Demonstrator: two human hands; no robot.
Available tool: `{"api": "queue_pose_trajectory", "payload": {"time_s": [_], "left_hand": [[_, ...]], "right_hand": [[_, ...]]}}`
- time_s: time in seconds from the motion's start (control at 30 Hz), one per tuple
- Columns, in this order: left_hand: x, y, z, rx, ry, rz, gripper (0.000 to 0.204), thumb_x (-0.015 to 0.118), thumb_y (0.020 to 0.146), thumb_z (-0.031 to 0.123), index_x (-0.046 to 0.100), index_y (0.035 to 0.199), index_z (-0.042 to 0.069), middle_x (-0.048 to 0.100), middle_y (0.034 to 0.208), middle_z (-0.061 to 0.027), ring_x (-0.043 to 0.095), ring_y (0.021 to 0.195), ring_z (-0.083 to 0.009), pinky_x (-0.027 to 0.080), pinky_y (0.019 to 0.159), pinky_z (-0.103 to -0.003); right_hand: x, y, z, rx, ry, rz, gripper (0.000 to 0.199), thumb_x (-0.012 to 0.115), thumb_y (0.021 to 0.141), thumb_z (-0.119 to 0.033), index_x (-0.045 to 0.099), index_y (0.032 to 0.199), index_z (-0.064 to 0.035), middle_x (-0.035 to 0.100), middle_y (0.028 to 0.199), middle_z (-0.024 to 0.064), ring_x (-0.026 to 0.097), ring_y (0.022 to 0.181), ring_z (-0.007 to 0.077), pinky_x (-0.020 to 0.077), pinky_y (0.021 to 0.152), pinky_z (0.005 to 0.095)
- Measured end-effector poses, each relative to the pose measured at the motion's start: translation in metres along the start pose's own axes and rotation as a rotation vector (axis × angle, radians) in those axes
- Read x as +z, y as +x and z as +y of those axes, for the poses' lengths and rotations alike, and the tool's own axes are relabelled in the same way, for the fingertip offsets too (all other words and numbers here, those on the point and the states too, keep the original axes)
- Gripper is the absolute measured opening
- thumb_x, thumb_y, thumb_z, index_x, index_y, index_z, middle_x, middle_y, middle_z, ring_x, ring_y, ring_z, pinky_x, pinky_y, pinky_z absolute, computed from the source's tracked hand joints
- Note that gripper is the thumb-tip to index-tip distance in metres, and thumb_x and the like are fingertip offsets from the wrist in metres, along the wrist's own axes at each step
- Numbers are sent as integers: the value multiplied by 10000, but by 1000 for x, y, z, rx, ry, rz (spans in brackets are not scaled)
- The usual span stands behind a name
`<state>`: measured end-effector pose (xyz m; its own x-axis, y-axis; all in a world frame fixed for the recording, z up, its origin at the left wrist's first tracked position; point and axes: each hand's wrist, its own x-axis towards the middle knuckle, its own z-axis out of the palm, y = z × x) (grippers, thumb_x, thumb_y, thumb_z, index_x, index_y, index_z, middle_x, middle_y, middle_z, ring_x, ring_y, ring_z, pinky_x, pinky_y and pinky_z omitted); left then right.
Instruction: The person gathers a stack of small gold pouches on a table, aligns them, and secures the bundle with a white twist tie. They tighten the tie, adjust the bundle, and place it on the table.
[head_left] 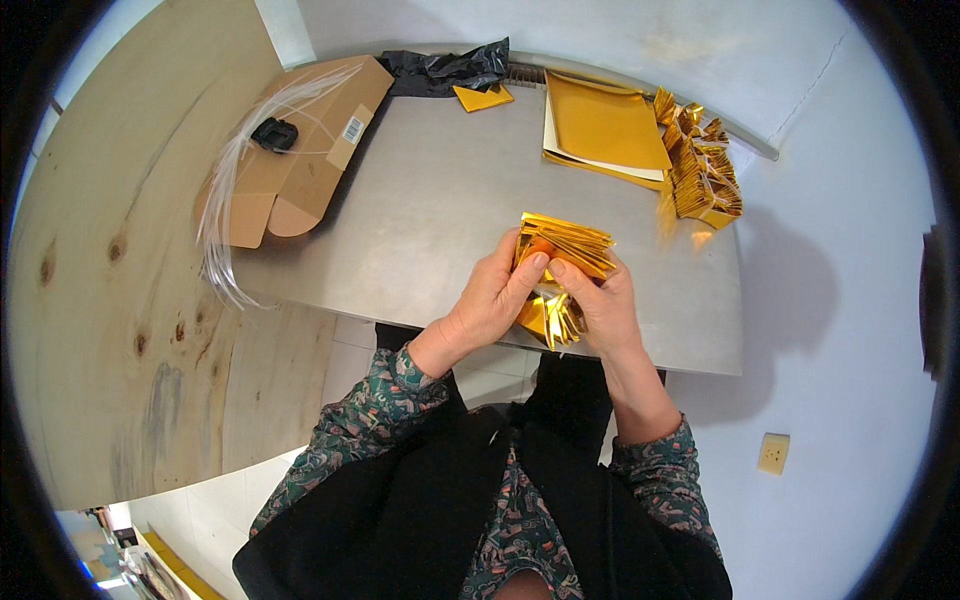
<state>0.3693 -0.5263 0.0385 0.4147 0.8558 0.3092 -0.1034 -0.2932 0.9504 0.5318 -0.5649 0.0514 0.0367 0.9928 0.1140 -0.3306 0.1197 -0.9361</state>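
Just inside the table's front edge, a bundle of folded gold foil paper [572,238] is held up between both hands. My left hand [492,298] grips its left side, thumb pressed on the front. From the right, my right hand [610,305] closes round it, and the two thumb tips nearly meet at the middle. Pleated layers stand fanned above the thumbs, and a shiny loose end spreads below them. The fingers behind the bundle are hidden.
The metal table [420,210] carries a stack of gold sheets [608,122], folded gold bundles [703,175], a gold scrap [483,97] and a crumpled black bag [450,70]. At left, a cardboard box [310,160] bears clear plastic strips [222,200] and a black object [274,135]. A wooden board [150,260] rises beside it.
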Motion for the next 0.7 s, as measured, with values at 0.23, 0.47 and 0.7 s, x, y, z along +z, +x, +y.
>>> {"api": "queue_pose_trajectory", "payload": {"time_s": [0.23, 0.47, 0.7], "left_hand": [[4, 3, -2, -74, -306, 13, 446, 362, 1105, 361, 481, 1330, -7, 596, 1225, -66, 567, 1085, -114, 470, 948, -260], [5, 4, -11, -113, -360, 51, 530, 308, 1103, 428, 518, 1314, -11, 643, 1154, -72, 629, 997, -126, 522, 878, -274], [0, 5, -21, -171, -336, -8, 506, 355, 1098, 427, 526, 1280, -14, 611, 1154, -58, 568, 1039, -106, 467, 930, -256]], "right_hand": [[-16, -6, -2, 86, 53, -29, 206, 654, 970, -151, 589, 1127, -33, 589, 881, -19, 539, 768, 38, 446, 654, 197], [-21, -14, -5, 16, -222, -125, 94, 605, 990, -140, 597, 1027, -53, 507, 804, -66, 415, 684, 16, 314, 571, 198], [-41, -3, -8, -25, -450, -320, 161, 594, 1017, -183, 609, 973, -29, 525, 831, -48, 437, 723, 38, 376, 630, 217]]}}
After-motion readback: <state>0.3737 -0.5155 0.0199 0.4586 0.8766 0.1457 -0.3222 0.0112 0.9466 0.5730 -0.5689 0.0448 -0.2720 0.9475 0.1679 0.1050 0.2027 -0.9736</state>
